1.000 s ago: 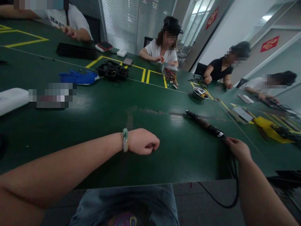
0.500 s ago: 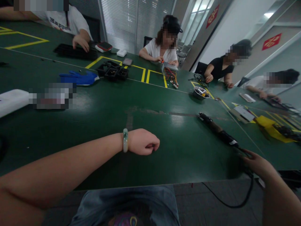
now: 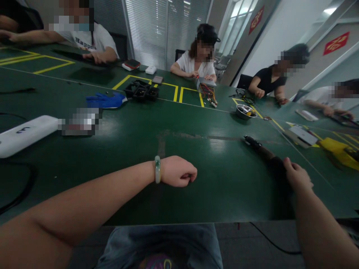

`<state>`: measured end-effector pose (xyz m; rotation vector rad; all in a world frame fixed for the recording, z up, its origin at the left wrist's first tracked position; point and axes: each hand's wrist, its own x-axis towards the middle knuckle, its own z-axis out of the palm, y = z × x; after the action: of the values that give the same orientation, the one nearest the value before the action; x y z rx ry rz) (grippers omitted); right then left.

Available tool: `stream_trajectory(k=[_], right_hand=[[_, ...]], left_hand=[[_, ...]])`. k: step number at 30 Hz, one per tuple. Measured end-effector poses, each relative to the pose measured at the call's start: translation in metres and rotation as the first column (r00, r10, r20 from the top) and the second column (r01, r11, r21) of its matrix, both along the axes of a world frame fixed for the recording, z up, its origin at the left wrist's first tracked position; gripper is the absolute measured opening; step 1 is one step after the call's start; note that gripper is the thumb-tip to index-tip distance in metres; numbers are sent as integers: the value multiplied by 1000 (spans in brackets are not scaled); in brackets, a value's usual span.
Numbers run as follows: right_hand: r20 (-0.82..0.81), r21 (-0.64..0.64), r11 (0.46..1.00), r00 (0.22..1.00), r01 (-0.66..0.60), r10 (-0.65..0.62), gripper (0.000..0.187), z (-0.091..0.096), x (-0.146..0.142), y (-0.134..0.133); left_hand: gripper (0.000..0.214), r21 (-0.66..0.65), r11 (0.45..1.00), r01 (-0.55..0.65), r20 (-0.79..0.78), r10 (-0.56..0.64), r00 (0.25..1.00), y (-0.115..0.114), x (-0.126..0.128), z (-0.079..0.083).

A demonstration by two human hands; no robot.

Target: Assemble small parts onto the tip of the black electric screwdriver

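On the green table, near its front edge, my left hand (image 3: 178, 172) rests with its fingers curled in, and nothing shows in it. A pale green bangle (image 3: 157, 169) circles that wrist. At the right lies a black electric screwdriver (image 3: 265, 152), its tip pointing away to the upper left. My right hand (image 3: 298, 175) is closed around the rear part of its body, thumb on top. The palm side of that hand and most of the fingers are hidden. A black cable (image 3: 276, 244) hangs below the table edge.
To the left are a white power strip (image 3: 30, 134), a blurred-out flat object (image 3: 80, 122) and a blue glove (image 3: 106, 100). Black frame-like parts (image 3: 141, 90) and a metal bowl (image 3: 245, 111) stand further back. A yellow item (image 3: 340, 151) lies far right. Several people sit opposite.
My right hand has moved from the screwdriver's cable end up onto its body. The left hand keeps its curled pose. The view has shifted slightly, and a person opposite has lifted a dark flat object.
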<state>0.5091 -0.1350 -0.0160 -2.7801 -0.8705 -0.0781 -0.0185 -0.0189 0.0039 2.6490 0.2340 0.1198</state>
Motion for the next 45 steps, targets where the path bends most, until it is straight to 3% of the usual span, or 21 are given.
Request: stream_trajectory(k=[3,8,11,15,19,23,26,30,33,35,38,41,45], right_hand=[[-134,112,990,989,84,-69,79,-2,-11,15],[-164,151,982,977,-113,138,68,2,-52,49],[-152,169,941,936,-293,319,59,4,-93,75],[-119,220,828,829,-515,547,47,5,-161,108],[-142,282,650,640,-705,755,43,9,-245,124],[-169,313,528,500,-790,849,38,9,-325,125],[-237,413,430,361,-803,902,42,7,-363,123],[-243,535,357,265,-766,933,43,21,-367,119],[-135,539,350,331,-767,934,38,47,-337,112],[-104,419,414,410,-808,906,33,63,-312,103],[-202,67,522,501,-850,841,27,74,-286,88],[-229,-199,508,544,-838,807,27,65,-284,79],[-106,-252,494,531,-832,840,22,50,-304,81]], left_hand=[[17,5,1000,-9,2,9,1000,0,1,0],[16,10,1000,-26,-2,26,1000,-1,4,0],[15,11,1000,-22,4,22,1000,0,4,-1],[14,22,1000,-18,10,17,1000,0,3,0],[14,45,999,-10,18,9,1000,-1,3,2],[15,86,996,28,84,-35,996,-3,1,0],[13,114,991,64,121,-78,990,-4,-2,-1],[10,184,983,26,172,-59,983,-5,-5,2],[10,273,948,-164,285,84,955,-3,-3,8],[14,296,883,-365,376,243,894,0,0,10],[29,289,781,-554,421,415,806,7,4,7],[46,324,770,-550,340,448,827,16,6,-2],[42,353,774,-526,227,474,851,22,10,-9]])
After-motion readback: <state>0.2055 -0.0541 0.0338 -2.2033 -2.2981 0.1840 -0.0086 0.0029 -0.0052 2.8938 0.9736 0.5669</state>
